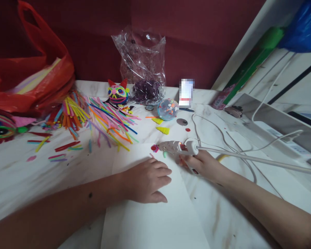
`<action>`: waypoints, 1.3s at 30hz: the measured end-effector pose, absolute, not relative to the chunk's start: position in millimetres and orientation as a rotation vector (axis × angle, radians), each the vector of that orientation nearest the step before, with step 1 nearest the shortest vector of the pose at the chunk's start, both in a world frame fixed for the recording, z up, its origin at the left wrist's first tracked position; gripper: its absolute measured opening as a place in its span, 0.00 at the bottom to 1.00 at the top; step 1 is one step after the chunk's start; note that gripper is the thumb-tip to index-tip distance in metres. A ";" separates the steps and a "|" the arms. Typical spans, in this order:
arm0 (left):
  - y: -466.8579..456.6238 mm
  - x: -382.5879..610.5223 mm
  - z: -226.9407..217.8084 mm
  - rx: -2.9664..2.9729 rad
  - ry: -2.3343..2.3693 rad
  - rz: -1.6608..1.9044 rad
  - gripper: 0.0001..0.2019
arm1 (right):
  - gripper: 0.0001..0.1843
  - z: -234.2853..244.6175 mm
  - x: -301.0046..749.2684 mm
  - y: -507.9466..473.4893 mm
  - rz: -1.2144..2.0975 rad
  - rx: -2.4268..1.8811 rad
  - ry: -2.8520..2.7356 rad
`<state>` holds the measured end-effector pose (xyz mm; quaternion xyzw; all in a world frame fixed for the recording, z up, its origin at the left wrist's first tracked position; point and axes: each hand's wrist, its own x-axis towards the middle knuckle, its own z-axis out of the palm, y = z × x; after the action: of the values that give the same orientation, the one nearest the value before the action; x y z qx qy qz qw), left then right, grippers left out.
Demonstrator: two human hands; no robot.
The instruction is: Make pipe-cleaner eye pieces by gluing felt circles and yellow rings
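My left hand (pixel 148 180) lies flat on a sheet of white paper (pixel 155 224), fingers spread and holding nothing. My right hand (pixel 203 165) is wrapped round the handle of a white hot glue gun (pixel 175 147). A long glue stick (pixel 251 159) juts out of its back toward the right. The nozzle points left, close to a small red and pink round piece (pixel 154 148) at the paper's far edge; whether they touch, I cannot tell. Beside the nozzle is a short green pipe cleaner piece (pixel 165 154).
Colourful pipe cleaners (pixel 111 117) spread across the left, near a red plastic bag (pixel 33 79). Behind stand a decorated animal head (pixel 118 92), a clear bag (pixel 147 69) and a round container (pixel 168 109). Cables and a power strip (pixel 285 140) lie on the right.
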<state>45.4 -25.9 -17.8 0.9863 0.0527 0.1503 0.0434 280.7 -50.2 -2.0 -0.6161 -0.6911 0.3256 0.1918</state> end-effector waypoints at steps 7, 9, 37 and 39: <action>-27.0 44.0 -21.5 3.025 0.243 0.514 0.23 | 0.20 -3.7 282.0 -50.4 0.910 -1.735 -1.936; -27.2 43.7 -23.2 3.015 0.301 0.548 0.25 | 0.19 -4.0 281.8 -51.1 0.925 -1.728 -1.933; -24.2 43.4 -24.9 3.017 0.226 0.566 0.23 | 0.20 0.0 280.3 -51.6 0.913 -1.740 -1.937; -24.3 43.3 -25.1 3.013 0.228 0.566 0.23 | 0.20 -0.8 280.4 -51.6 0.922 -1.745 -1.928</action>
<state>43.3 -24.3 -25.1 0.9795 0.0741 0.1841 0.0338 280.4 -51.6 -0.8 -0.6210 -0.6859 0.3282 0.1902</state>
